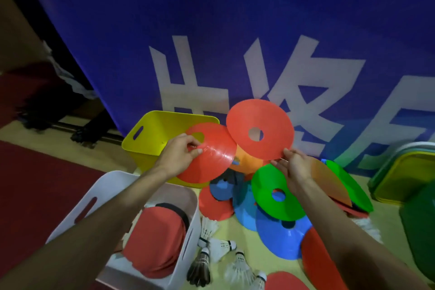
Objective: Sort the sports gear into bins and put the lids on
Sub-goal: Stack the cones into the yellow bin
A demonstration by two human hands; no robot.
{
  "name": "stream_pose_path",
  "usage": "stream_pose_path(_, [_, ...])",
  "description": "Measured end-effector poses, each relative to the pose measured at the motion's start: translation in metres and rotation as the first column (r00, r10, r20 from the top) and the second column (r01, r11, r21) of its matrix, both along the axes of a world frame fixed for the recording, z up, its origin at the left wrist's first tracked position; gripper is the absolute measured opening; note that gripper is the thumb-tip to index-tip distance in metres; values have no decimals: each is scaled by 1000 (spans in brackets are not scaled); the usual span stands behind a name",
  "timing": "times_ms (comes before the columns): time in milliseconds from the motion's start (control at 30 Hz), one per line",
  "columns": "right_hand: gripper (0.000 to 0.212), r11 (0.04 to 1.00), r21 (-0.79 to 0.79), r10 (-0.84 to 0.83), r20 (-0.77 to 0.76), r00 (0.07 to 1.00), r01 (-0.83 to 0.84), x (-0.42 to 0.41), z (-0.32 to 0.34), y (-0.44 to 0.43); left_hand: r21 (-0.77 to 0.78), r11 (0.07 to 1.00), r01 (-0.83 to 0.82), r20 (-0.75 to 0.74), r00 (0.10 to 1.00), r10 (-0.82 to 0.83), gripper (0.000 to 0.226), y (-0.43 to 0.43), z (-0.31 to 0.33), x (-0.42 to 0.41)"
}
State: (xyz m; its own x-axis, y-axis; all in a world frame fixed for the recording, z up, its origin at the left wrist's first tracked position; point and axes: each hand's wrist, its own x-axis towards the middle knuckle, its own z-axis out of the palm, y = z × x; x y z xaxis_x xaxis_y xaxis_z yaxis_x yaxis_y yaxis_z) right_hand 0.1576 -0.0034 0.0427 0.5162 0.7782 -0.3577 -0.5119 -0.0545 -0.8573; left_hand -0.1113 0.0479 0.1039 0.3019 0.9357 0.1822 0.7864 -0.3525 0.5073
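my left hand [181, 153] pinches a thin red plastic disc cone [211, 160] by its rim, near the yellow plastic bin [150, 132]; my right hand [294, 167] pinches a second red disc cone [260, 122] likewise. i judge both light, bendy and slick, so rim grips suit.

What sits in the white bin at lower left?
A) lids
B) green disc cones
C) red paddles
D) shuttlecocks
C: red paddles fill the white bin, while the shuttlecocks lie on the floor beside it.
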Motion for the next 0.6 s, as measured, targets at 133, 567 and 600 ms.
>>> stream_pose_path(133, [17, 999, 17, 48, 2, 999, -48, -35, 7, 29, 5, 997, -76, -31, 997, 76, 18, 34, -3, -41])
stream_pose_path(567, [27, 986, -131, 128, 205, 970, -103, -141, 14, 107, -171, 984, -51, -45, 998, 44, 19, 159, -54, -104])
stream_pose_path(600, [28, 986, -139, 124, 217, 968, -96, -146, 14, 110, -198, 980, -34, -37, 999, 27, 22, 164, -59, -102])
